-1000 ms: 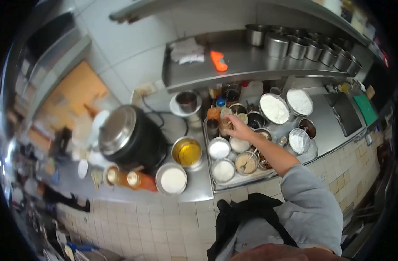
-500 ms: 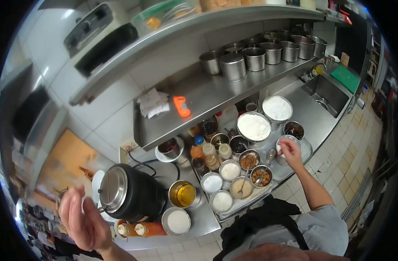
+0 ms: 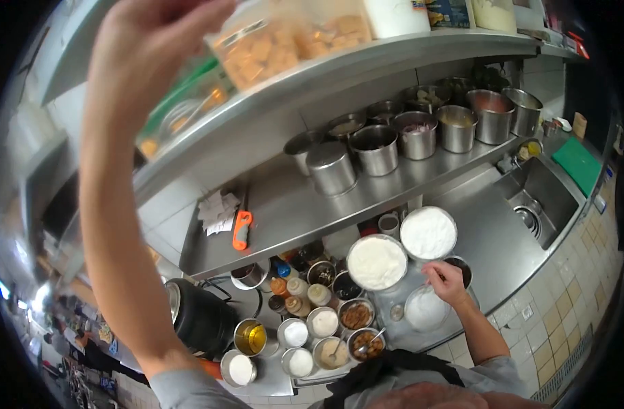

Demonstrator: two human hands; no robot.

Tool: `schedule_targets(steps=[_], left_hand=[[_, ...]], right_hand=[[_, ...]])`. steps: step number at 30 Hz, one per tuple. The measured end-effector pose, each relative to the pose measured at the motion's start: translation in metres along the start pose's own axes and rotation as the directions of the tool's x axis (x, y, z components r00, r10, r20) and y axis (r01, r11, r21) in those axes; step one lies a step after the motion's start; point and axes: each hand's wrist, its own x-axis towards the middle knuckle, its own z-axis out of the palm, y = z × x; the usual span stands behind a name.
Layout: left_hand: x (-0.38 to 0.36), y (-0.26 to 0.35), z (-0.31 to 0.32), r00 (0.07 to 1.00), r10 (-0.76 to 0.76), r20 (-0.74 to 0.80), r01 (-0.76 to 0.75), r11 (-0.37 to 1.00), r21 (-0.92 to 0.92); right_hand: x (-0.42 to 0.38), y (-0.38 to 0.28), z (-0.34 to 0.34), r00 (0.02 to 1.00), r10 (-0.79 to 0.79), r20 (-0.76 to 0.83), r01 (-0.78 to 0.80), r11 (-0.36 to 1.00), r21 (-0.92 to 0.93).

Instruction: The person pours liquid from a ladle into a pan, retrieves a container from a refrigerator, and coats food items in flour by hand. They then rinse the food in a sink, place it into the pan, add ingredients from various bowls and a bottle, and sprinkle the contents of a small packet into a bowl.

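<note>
My left hand (image 3: 163, 34) is raised to the upper shelf, its fingertips at the top of a clear plastic container of orange cubes (image 3: 261, 54). The fingers are blurred and partly cut off by the frame's top edge. Lower right, my right hand (image 3: 446, 281) hovers with curled fingers over a bowl of white powder (image 3: 426, 308); what it may hold is hidden. Close to it stand a larger bowl heaped with white powder (image 3: 428, 233), a bowl of creamy-white powder (image 3: 377, 262) and a small dark-filled pot (image 3: 458, 270).
Steel pots (image 3: 375, 148) line the middle shelf (image 3: 271, 204), along with an orange-handled tool (image 3: 242, 230) and papers (image 3: 218, 210). Below are squeeze bottles (image 3: 297, 305), small ingredient bowls (image 3: 323, 322), a pot of yellow oil (image 3: 250, 337) and a black cooker (image 3: 199, 320). A sink (image 3: 536, 201) lies right.
My left hand has gone from beside the black cooker up to the high shelf. My right hand stays over the white-powder bowl. The view has tilted upward.
</note>
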Motion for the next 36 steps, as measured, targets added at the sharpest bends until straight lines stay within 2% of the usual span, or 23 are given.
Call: schedule_targets(steps=[1, 3, 4, 5, 6, 7, 8, 9, 11, 13, 15, 16, 18, 22, 24, 25, 27, 28, 30, 31, 33, 34, 36], left_hand=[[0.028, -0.007, 0.014, 0.999, 0.038, 0.007, -0.038, 0.999, -0.012], [0.059, 0.069, 0.029, 0.962, -0.232, 0.143, 0.206, 0.963, 0.171], [0.08, 0.064, 0.043, 0.943, -0.312, 0.117, 0.282, 0.935, 0.215], [0.106, 0.053, 0.056, 0.917, -0.389, 0.086, 0.357, 0.899, 0.254], [0.124, 0.049, 0.061, 0.915, -0.394, 0.082, 0.361, 0.894, 0.265], [0.139, 0.045, 0.062, 0.849, -0.457, 0.264, 0.352, 0.863, 0.363], [0.154, 0.041, 0.063, 0.743, -0.517, 0.425, 0.318, 0.831, 0.456], [0.165, 0.032, 0.069, 0.739, -0.522, 0.425, 0.314, 0.826, 0.467], [0.179, 0.0, 0.087, 0.656, -0.585, 0.478, 0.29, 0.779, 0.555], [0.188, -0.032, 0.107, 0.576, -0.637, 0.513, 0.255, 0.736, 0.627], [0.193, -0.048, 0.118, 0.487, -0.688, 0.538, 0.214, 0.691, 0.69], [0.194, -0.043, 0.122, 0.485, -0.688, 0.54, 0.21, 0.691, 0.692], [0.195, -0.034, 0.126, 0.537, -0.691, 0.483, 0.077, 0.611, 0.788], [0.2, -0.021, 0.123, 0.504, -0.709, 0.494, 0.001, 0.572, 0.82], [0.183, 0.015, 0.119, 0.45, -0.73, 0.515, 0.256, 0.657, 0.709], [0.186, 0.0, 0.12, 0.449, -0.733, 0.511, 0.259, 0.654, 0.711], [0.199, -0.038, 0.127, 0.504, -0.55, 0.666, -0.205, 0.673, 0.711], [0.197, -0.038, 0.124, 0.505, -0.554, 0.662, -0.202, 0.67, 0.714], [0.191, -0.036, 0.119, 0.459, -0.579, 0.674, 0.138, 0.796, 0.59], [0.187, -0.031, 0.115, 0.458, -0.58, 0.673, 0.14, 0.795, 0.59], [0.175, -0.025, 0.105, 0.587, -0.571, 0.574, 0.394, 0.821, 0.414], [0.174, -0.032, 0.101, 0.586, -0.576, 0.57, 0.399, 0.817, 0.416], [0.171, -0.051, 0.088, 0.675, -0.573, 0.465, 0.661, 0.75, -0.036]], right_hand=[[0.003, 0.01, -0.01, 1.0, -0.008, 0.007, 0.008, 1.0, 0.014], [-0.003, 0.033, -0.031, 0.985, 0.002, -0.175, 0.011, 0.997, 0.07], [-0.01, 0.046, -0.04, 0.967, 0.09, -0.237, -0.051, 0.985, 0.167], [-0.016, 0.054, -0.049, 0.97, 0.084, -0.229, -0.044, 0.984, 0.175], [-0.022, 0.057, -0.059, 0.937, 0.183, -0.297, -0.103, 0.959, 0.266], [-0.03, 0.062, -0.067, 0.89, 0.289, -0.353, -0.156, 0.92, 0.36], [-0.038, 0.07, -0.075, 0.893, 0.29, -0.346, -0.154, 0.916, 0.37], [-0.047, 0.078, -0.083, 0.865, 0.316, -0.389, -0.173, 0.916, 0.361], [-0.062, 0.084, -0.088, 0.835, 0.347, -0.428, -0.193, 0.912, 0.361], [-0.068, 0.086, -0.092, 0.754, 0.409, -0.513, -0.207, 0.89, 0.405], [-0.068, 0.09, -0.094, 0.743, 0.403, -0.534, -0.21, 0.898, 0.386], [-0.068, 0.091, -0.093, 0.746, 0.392, -0.539, -0.192, 0.901, 0.39], [-0.065, 0.091, -0.092, 0.749, 0.387, -0.537, -0.181, 0.9, 0.396], [-0.057, 0.093, -0.084, 0.75, 0.364, -0.552, -0.176, 0.915, 0.364], [-0.054, 0.096, -0.08, 0.763, 0.363, -0.535, -0.165, 0.909, 0.382], [-0.054, 0.096, -0.078, 0.764, 0.362, -0.534, -0.17, 0.911, 0.375], [-0.053, 0.095, -0.077, 0.766, 0.359, -0.534, -0.172, 0.914, 0.367], [-0.053, 0.093, -0.076, 0.758, 0.373, -0.535, -0.19, 0.911, 0.367], [-0.056, 0.093, -0.074, 0.749, 0.39, -0.535, -0.209, 0.906, 0.367], [-0.058, 0.095, -0.074, 0.742, 0.396, -0.541, -0.205, 0.902, 0.379], [-0.065, 0.097, -0.078, 0.74, 0.403, -0.539, -0.208, 0.899, 0.386], [-0.066, 0.099, -0.08, 0.73, 0.418, -0.542, -0.22, 0.893, 0.392], [-0.065, 0.1, -0.081, 0.728, 0.426, -0.538, -0.227, 0.889, 0.398]])
